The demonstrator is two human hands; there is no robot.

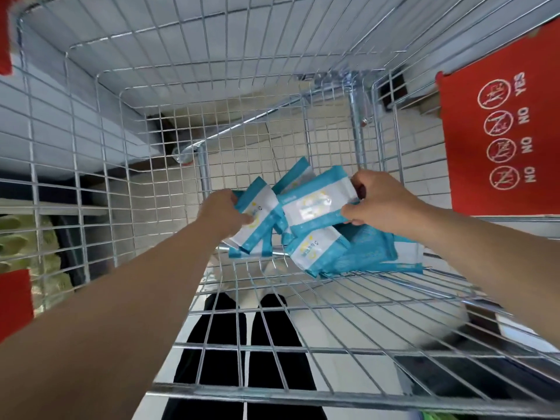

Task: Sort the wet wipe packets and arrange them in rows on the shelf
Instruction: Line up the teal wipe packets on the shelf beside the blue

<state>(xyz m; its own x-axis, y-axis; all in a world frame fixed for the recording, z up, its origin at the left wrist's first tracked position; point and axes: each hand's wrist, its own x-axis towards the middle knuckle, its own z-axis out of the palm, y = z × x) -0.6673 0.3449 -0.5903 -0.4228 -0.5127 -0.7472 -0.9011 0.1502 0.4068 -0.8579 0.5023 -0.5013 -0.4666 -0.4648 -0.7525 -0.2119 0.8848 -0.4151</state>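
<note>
Both hands occupied: left hand (224, 212) pinching one wet wipe packet (257, 219), right hand (378, 204) gripping second packet (312, 207). Loose heap (357, 253) lying at wire shelf (333, 313) far edge; jostling likely tipping packets off.

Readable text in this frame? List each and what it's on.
"YES": red sign on the right, printed sideways.
"NO": same sign, three times, each beside a round icon.
wet wipe packets: logo and print are too blurred to read.

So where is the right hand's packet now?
Head view, right of centre: the right hand grips that packet above the heap on the wire shelf, beside a second packet in the left hand.
</note>
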